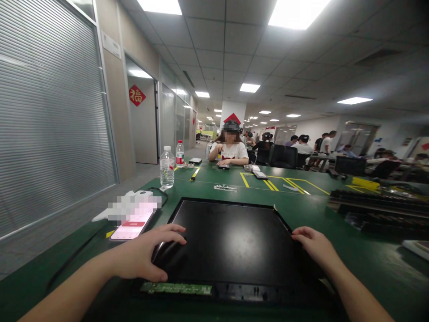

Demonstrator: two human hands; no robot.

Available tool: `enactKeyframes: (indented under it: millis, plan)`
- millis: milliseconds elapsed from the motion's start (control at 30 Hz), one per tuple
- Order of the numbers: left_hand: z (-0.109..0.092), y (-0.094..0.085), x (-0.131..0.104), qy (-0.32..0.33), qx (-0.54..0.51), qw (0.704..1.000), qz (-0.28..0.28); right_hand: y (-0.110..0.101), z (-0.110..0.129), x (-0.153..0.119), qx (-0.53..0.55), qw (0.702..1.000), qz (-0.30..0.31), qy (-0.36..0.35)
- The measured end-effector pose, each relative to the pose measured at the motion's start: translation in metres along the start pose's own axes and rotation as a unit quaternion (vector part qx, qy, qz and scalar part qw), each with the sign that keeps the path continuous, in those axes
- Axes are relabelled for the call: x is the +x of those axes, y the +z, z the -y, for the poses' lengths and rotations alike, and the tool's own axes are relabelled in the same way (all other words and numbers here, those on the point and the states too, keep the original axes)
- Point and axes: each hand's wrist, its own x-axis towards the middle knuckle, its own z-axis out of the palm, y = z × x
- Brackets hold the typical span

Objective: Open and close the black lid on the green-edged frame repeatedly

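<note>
Dark panel (231,243): left edge spanned by spread left hand (145,252), right edge pinched by right hand (315,246); near-edge circuit board (177,288) could be cracked by thumb pressure.

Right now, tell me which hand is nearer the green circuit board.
Left: the left hand is at the left side of the black panel, its thumb close to the circuit board; the right hand is across at the panel's right edge.

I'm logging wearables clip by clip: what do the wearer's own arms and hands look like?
The left hand and right hand are ungloved, with no rings visible. The left forearm and right forearm show no sleeve, watch or bracelet.
</note>
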Motion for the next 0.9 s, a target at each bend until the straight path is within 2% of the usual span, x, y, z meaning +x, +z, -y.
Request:
enactKeyframes:
  millis: [400, 667, 900]
  plan:
    - [-0.010, 0.002, -0.001, 0.028, 0.002, 1.000, -0.015, -0.001, 0.008, -0.005, -0.033, 0.999, -0.004, 0.012]
    - [-0.004, 0.001, -0.003, 0.020, 0.005, 0.999, -0.026, 0.000, 0.002, -0.002, -0.016, 1.000, -0.002, 0.007]
    - [0.007, 0.006, 0.012, -0.050, 0.051, 0.987, -0.145, 0.000, 0.001, 0.000, -0.008, 1.000, -0.006, 0.009]
